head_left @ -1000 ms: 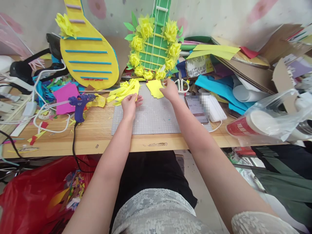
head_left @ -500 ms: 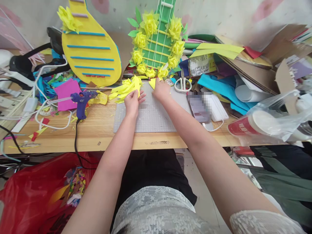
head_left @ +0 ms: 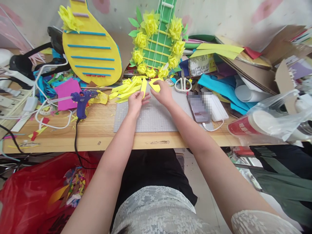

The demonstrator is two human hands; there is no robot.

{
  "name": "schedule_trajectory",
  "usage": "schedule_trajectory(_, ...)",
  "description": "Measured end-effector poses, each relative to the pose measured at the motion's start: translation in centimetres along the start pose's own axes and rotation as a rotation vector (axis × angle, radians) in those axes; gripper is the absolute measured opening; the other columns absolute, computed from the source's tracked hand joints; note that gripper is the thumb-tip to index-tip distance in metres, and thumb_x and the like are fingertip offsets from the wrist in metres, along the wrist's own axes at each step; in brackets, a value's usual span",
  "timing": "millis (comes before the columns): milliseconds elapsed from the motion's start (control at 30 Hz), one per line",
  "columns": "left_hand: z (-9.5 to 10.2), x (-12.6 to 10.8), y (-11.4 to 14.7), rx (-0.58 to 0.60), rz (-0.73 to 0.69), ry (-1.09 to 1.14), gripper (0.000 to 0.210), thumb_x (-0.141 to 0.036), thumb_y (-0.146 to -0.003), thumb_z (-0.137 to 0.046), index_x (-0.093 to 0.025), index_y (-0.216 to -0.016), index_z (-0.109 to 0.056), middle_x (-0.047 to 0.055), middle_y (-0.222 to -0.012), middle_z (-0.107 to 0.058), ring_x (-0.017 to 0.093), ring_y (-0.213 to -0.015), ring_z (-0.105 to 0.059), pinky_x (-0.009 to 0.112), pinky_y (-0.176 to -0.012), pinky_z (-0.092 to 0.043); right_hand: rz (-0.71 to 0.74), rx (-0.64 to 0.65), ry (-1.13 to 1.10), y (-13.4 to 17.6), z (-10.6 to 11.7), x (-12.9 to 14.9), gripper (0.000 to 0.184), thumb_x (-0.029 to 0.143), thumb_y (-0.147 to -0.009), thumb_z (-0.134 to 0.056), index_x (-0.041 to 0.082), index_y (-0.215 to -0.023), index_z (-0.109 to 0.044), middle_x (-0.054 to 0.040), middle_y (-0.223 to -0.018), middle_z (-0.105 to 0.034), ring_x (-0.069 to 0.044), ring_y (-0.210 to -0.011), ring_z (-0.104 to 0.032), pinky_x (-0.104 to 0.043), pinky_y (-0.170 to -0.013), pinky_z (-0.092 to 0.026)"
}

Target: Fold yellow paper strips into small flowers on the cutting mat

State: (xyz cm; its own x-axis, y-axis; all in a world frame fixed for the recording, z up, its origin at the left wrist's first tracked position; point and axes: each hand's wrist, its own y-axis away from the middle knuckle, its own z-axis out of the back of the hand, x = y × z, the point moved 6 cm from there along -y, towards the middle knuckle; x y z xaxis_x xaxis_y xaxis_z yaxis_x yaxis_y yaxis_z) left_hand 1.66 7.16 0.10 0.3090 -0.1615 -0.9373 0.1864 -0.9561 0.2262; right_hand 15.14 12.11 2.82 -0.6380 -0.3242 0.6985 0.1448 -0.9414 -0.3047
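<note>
At six o'clock, a whitish lace top (head_left: 156, 208) was worn, over which a floral pattern was distributed. Its far outline was formed as a rounded curve. Between four and five o'clock, the right arm (head_left: 214, 159) was enclosed above the elbow by a short sleeve (head_left: 255, 222) made in matching lace. Beyond the top, also at six o'clock, a plain black lower garment (head_left: 151, 169) was worn. The left hand (head_left: 136, 102) and right hand (head_left: 163, 93) were left bare.

Between the left hand (head_left: 136, 102) and right hand (head_left: 162, 92), bare cutting mat (head_left: 156, 118) leaves a way toward the table edge (head_left: 148, 138), with yellow strips (head_left: 126, 88) crowding the left, scissors (head_left: 182, 78) and phone (head_left: 196, 110) the right, the green guitar (head_left: 157, 48) the back.
</note>
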Motion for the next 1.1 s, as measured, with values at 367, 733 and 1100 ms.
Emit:
schedule_trajectory(367, -1.8, 1.0, 1.5, 0.287, 0.116, -0.208, 0.010, -0.010, -0.089, -0.054, -0.010, -0.084, -0.063, 0.002, -0.072, -0.071, 0.009, -0.060, -0.068, 0.021, -0.060, -0.055, -0.451, -0.051, -1.030, 2.9, -2.4, -2.7, 0.054, 0.035, -0.044, -0.088, 0.023, -0.080, -0.050, 0.0085, -0.066, -0.057, -0.007, -0.065, -0.055, -0.022, -0.066, -0.049)
schedule_trajectory(733, -1.0, 1.1, 1.3, 0.322, 0.082, -0.376, 0.008, -0.015, -0.086, -0.060, -0.012, -0.080, -0.064, 0.002, -0.071, -0.071, 0.008, -0.057, -0.066, 0.020, -0.060, -0.054, -0.413, 0.229, -0.958, 3.3, -0.7, -2.4, 0.040, 0.043, -0.064, -0.082, 0.019, -0.068, -0.049, 0.0090, -0.057, -0.044, -0.003, -0.050, -0.039, -0.018, -0.047, -0.032)
schedule_trajectory(1100, -1.2, 1.1, 1.6, 0.407, 0.101, -0.434, 0.004, -0.010, -0.080, -0.065, -0.012, -0.082, -0.066, 0.003, -0.068, -0.070, 0.012, -0.059, -0.067, 0.024, -0.060, -0.053, -0.395, 0.213, -0.950, 3.3, 0.1, -1.9, 0.030, 0.034, -0.069, -0.079, 0.018, -0.067, -0.053, 0.0080, -0.055, -0.050, -0.003, -0.049, -0.043, -0.016, -0.050, -0.036)
